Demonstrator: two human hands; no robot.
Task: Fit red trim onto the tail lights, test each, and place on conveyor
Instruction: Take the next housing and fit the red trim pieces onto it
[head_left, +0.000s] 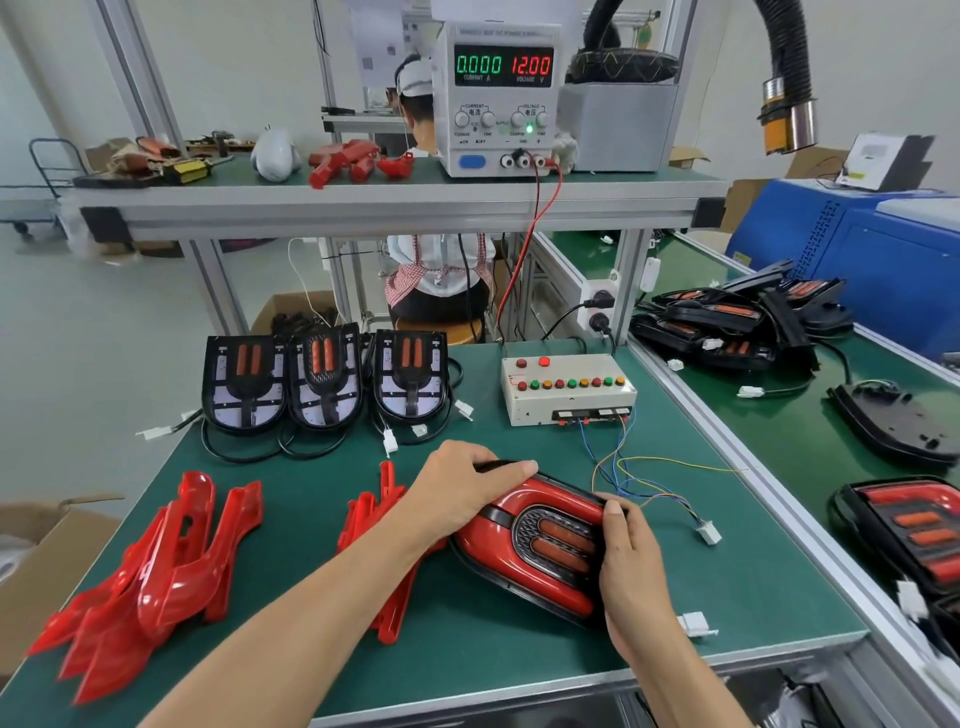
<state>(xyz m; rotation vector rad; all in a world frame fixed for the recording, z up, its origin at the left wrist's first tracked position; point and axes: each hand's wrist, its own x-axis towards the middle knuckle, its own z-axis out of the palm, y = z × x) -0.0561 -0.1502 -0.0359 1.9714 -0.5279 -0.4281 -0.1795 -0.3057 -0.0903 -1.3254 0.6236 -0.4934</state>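
Observation:
A tail light with red trim (535, 551) fitted around it lies on the green mat near the front. My left hand (462, 488) grips its upper left edge, fingers curled over the top. My right hand (628, 556) holds its right side, thumb on top. Three untrimmed tail lights (322, 379) stand in a row at the back of the mat. Loose red trim pieces (156, 566) are piled at the left, and more red trim (379, 525) lies under my left forearm. The white test box (566, 387) with coloured buttons sits behind, its wires ending in a white connector (709, 532).
A power supply (498, 98) on the shelf reads 0.000 A and 12.00 V. The conveyor (779, 431) at the right carries several black tail lights (737, 322). A cardboard box (41, 551) stands at the left. Another person sits behind the bench.

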